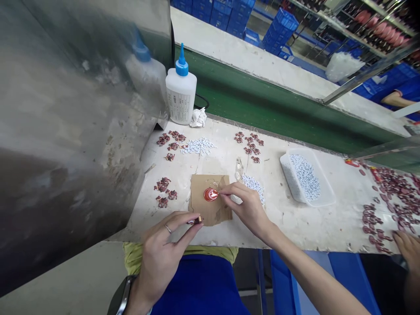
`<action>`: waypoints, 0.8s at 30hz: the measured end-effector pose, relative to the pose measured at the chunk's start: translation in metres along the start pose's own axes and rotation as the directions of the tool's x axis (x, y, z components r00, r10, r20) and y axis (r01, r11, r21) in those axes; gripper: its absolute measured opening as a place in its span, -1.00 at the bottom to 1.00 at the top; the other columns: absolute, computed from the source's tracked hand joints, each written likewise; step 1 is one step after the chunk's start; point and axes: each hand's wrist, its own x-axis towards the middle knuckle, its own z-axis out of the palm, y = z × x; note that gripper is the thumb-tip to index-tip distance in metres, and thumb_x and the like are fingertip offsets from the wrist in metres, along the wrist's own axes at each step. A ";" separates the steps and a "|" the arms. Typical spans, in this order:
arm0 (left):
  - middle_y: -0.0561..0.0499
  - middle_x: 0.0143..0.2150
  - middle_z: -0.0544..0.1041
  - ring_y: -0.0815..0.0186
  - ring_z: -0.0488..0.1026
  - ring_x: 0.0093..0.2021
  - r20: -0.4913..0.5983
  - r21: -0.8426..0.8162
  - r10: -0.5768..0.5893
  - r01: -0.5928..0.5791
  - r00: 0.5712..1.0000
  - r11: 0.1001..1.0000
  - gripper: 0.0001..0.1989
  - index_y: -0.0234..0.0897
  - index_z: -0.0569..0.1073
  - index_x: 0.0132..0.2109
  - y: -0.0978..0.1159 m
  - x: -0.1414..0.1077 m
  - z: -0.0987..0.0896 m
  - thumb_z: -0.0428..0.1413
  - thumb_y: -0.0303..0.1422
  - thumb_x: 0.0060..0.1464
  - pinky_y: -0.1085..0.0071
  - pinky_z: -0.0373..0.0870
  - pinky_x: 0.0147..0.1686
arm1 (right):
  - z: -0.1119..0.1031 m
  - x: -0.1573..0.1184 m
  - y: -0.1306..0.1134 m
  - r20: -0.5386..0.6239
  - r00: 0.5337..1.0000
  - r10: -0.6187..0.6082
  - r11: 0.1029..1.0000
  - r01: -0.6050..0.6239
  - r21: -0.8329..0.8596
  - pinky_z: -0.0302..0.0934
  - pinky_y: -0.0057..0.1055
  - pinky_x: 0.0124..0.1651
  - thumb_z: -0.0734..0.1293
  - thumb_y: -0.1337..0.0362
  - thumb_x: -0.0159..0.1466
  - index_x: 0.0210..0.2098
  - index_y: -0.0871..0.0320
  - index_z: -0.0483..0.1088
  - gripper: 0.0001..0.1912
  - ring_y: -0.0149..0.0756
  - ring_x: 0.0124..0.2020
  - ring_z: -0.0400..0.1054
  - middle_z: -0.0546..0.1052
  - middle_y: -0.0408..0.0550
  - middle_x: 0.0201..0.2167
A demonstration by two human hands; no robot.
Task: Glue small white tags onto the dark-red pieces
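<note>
Between the thumb and fingers of my left hand [162, 249] is a small dark brown piece [197, 220] with a pale side, held just off the near edge of the cardboard. My right hand [246, 207] is pinched at the rim of a small round red lid [210, 194] with white stuff in it. Whatever sits in that pinch is too small to make out. Under the lid lies a stained piece of brown cardboard [198, 209]. A pile of small white-and-blue pieces [253, 184] is just beyond my right hand.
Clusters of brown pieces [163, 184] and another white-blue pile [198, 146] lie around. A glue-type bottle [181, 89] and crumpled tissue [198, 117] stand behind. Right: a clear tub [324, 192], many brown parts [393, 192], another person's hand [408, 249]. Left: a metal panel [75, 131].
</note>
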 end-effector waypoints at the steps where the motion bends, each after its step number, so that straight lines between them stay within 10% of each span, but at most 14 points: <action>1: 0.22 -0.15 0.63 0.60 0.58 -0.17 -0.003 -0.002 -0.003 0.003 1.000 1.000 -0.75 -0.13 0.53 -0.05 0.000 0.000 0.000 0.27 -0.52 0.17 0.73 0.47 0.00 | 0.000 0.000 0.001 0.000 1.000 0.001 1.000 -0.001 0.004 0.40 -0.29 -0.13 0.35 0.47 0.38 -0.17 0.07 0.53 -0.83 -0.25 -0.19 0.51 0.63 -0.10 -0.23; 15: 0.30 -0.14 0.65 0.63 0.60 -0.19 0.010 -0.004 0.019 -0.019 1.000 1.000 -0.78 -0.09 0.55 -0.08 0.021 0.004 -0.006 0.26 -0.50 0.18 0.78 0.47 -0.02 | -0.012 -0.022 -0.080 -0.056 0.993 0.101 0.864 -0.060 0.500 0.45 -0.32 -0.10 0.43 0.50 0.29 -0.19 0.07 0.57 -0.79 -0.31 -0.17 0.58 0.67 -0.14 -0.24; 24: 0.25 -0.12 0.64 0.59 0.60 -0.16 0.023 -0.043 0.020 -0.019 1.000 0.999 -0.75 -0.12 0.55 -0.07 0.021 0.002 -0.005 0.27 -0.54 0.15 0.72 0.50 -0.01 | -0.009 -0.023 -0.083 0.005 0.995 0.100 0.848 -0.088 0.523 0.48 -0.37 -0.11 0.44 0.46 0.33 -0.14 0.06 0.58 -0.82 -0.35 -0.19 0.58 0.67 -0.15 -0.22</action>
